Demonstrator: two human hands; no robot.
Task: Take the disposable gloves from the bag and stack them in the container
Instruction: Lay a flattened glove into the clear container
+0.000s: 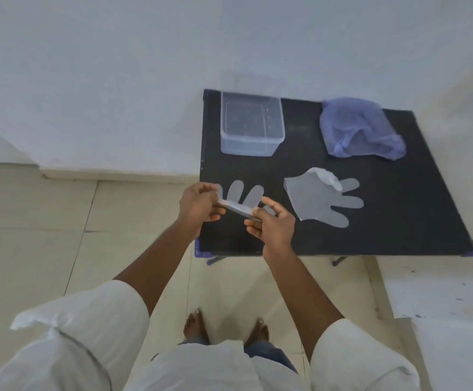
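Over the near left corner of a black worktop (308,238), left hand (198,206) and right hand (272,225) pinching opposite ends of one clear glove (243,197), cuff edge stretched between thumbs and fingertips, glove fingers pointing toward the far edge. A second glove (319,200) flat on the worktop just right of the hands, fingers toward the right edge, thumb part folded over white. Near the far left corner, an open clear container (250,149), upright, nothing visible inside. Toward the far right corner, a crumpled blue mesh bag (359,128), well apart from the container. White sleeves rolled above the elbows; bare feet on pale floor tiles (46,215) below.
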